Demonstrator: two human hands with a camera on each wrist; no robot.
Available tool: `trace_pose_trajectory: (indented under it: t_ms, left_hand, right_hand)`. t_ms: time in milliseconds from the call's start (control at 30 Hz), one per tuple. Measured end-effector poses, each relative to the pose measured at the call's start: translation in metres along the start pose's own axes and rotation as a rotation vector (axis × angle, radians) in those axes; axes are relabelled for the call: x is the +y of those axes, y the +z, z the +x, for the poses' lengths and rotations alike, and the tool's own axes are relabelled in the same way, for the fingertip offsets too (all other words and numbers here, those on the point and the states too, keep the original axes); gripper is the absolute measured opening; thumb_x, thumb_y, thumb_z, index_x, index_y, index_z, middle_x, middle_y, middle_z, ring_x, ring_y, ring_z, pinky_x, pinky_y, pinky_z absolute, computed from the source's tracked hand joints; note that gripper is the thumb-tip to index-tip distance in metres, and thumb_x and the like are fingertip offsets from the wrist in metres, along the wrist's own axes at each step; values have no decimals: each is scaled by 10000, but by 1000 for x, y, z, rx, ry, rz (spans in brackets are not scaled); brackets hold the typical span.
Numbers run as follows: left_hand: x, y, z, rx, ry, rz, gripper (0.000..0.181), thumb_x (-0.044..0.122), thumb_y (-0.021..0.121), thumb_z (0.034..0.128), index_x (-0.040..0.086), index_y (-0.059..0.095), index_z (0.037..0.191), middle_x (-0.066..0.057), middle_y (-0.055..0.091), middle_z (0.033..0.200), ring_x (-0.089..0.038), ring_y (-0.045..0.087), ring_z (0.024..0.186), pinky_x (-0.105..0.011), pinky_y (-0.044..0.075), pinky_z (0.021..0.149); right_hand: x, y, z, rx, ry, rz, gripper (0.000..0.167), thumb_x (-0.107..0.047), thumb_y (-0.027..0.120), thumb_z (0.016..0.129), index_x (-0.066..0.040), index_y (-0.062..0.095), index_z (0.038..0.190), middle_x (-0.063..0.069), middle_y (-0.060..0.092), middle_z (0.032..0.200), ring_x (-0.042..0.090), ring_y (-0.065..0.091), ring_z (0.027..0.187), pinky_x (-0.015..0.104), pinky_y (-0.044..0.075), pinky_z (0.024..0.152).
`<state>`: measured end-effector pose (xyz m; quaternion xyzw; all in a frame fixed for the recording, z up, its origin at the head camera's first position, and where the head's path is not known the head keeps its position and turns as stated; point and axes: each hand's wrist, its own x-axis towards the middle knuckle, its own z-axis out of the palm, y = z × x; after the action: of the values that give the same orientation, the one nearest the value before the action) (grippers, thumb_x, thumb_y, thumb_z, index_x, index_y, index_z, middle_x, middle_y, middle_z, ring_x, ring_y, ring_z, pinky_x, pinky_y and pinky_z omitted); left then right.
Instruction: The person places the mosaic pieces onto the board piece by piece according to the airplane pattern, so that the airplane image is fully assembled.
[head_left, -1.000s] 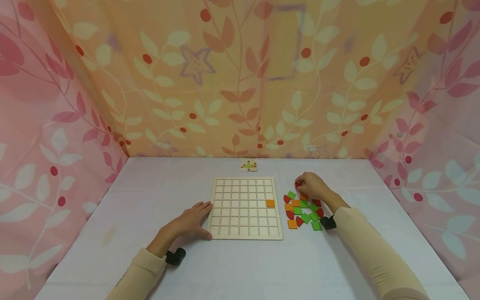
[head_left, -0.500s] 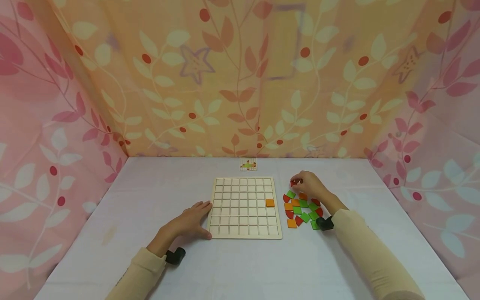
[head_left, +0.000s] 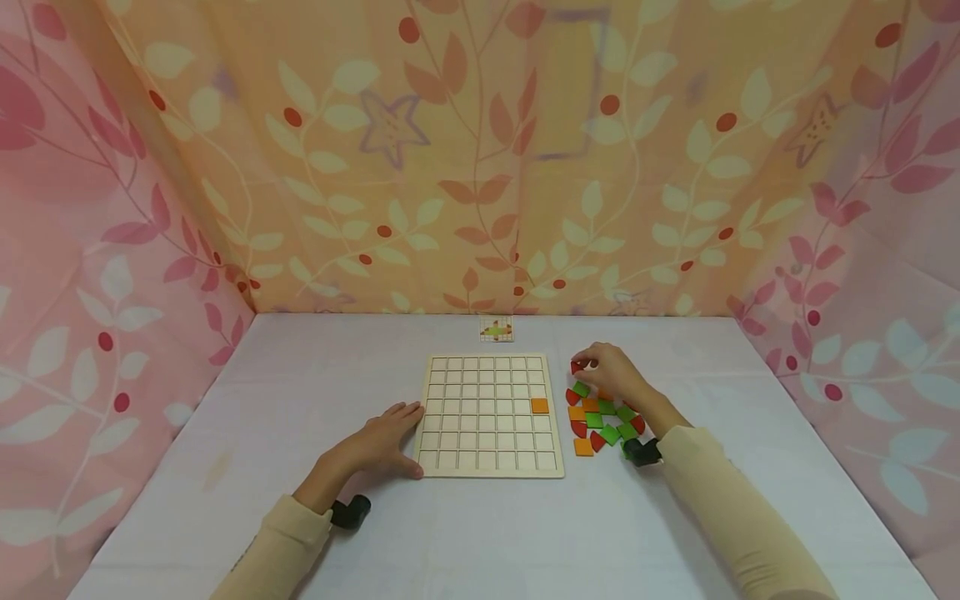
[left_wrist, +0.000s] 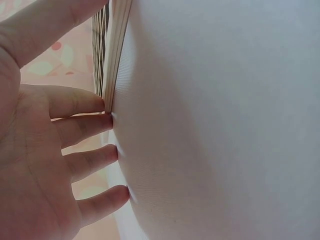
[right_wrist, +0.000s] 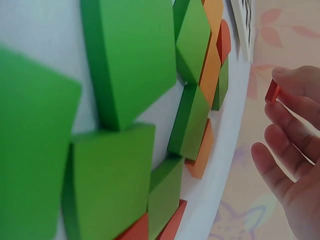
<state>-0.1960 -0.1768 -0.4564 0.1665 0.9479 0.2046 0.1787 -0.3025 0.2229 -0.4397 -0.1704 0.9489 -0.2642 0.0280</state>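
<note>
Between thumb and fingertips my right hand (head_left: 611, 371) pinches a red quarter-round tile (right_wrist: 272, 92), held above the far side of the loose tiles. A square wooden grid board (head_left: 480, 433) lies flat on the table. One orange square tile (head_left: 540, 406) sits in a cell of its right-hand column. My left hand (head_left: 381, 442) lies at the board's left edge, its fingers (left_wrist: 92, 162) extended and touching the table cloth and the edge. Below the right hand are several green (right_wrist: 137, 55), orange and red tiles, some hidden by that hand and wrist.
A small pattern card (head_left: 497, 329) lies behind the board, near the back curtain (head_left: 480, 167). Pink floral cloth walls (head_left: 862, 275) stand at both sides of the white-covered table (head_left: 480, 542). A black wrist camera (head_left: 642, 452) hangs close over the tiles' near right side.
My right hand has moved left, toward the board, carrying the red tile past the far end of the loose tiles. The left hand has stayed in place.
</note>
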Motion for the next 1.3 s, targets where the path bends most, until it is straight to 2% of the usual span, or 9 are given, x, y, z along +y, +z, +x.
trace_pose_trajectory:
  t_ms: [533, 1300]
  left_hand:
    - [3, -1, 0, 10, 0, 3, 1017, 328, 866, 705, -10, 327, 1498, -187, 287, 1589, -421, 203, 1480, -647, 229, 1133]
    - [2, 0, 0, 11, -12, 1, 1015, 330, 864, 709, 3, 323, 1504, -168, 284, 1594, -409, 197, 1486, -651, 221, 1136]
  right_hand:
    - [-16, 7, -2, -4, 3, 30, 284, -143, 713, 867, -13, 712, 1119, 108, 662, 975, 266, 558, 925, 422, 515, 861]
    - [-38, 20, 1, -38, -32, 11, 286, -139, 711, 866, -13, 717, 1123, 84, 669, 945, 232, 536, 879, 339, 472, 783]
